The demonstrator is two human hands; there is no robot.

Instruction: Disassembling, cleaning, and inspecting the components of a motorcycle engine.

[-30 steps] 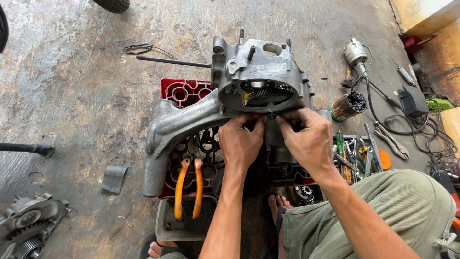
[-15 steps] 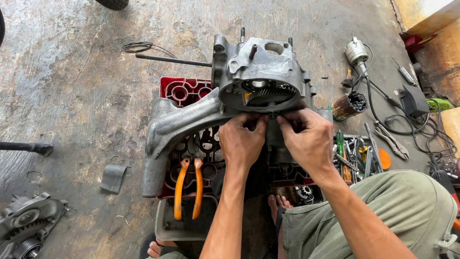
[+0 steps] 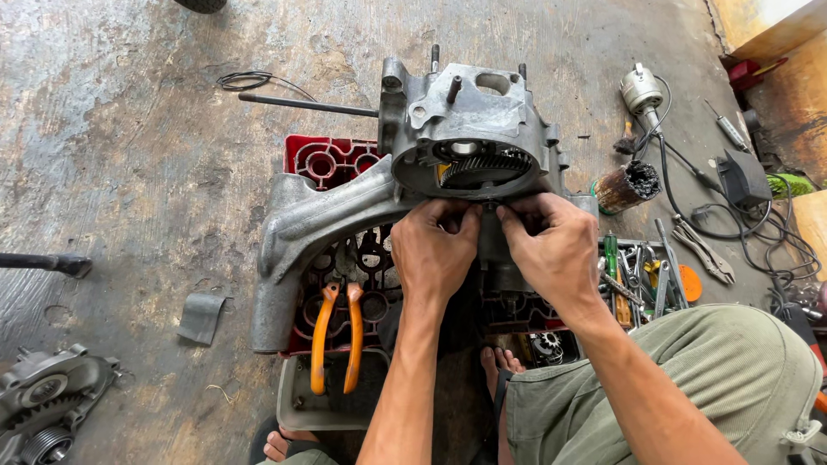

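Observation:
A grey metal engine casing (image 3: 465, 142) with a long arm reaching down left rests on a red plastic crate (image 3: 332, 159). A toothed gear (image 3: 487, 165) shows inside its round opening. My left hand (image 3: 435, 254) and my right hand (image 3: 551, 250) press side by side against the casing's near edge, fingers curled at the rim just below the gear. What the fingertips pinch there is hidden. Orange-handled pliers (image 3: 336, 331) lie on the crate left of my left forearm.
Concrete floor. A thin rod (image 3: 301, 104) and a wire loop (image 3: 245, 81) lie at the back left. Another engine cover (image 3: 47, 400) sits bottom left, a grey scrap (image 3: 202, 317) near it. Hand tools (image 3: 655, 275), a greasy can (image 3: 624, 187) and cables (image 3: 741, 220) crowd the right.
My hands have stayed on the casing's near edge, fingers shifting slightly. The casing has not visibly moved.

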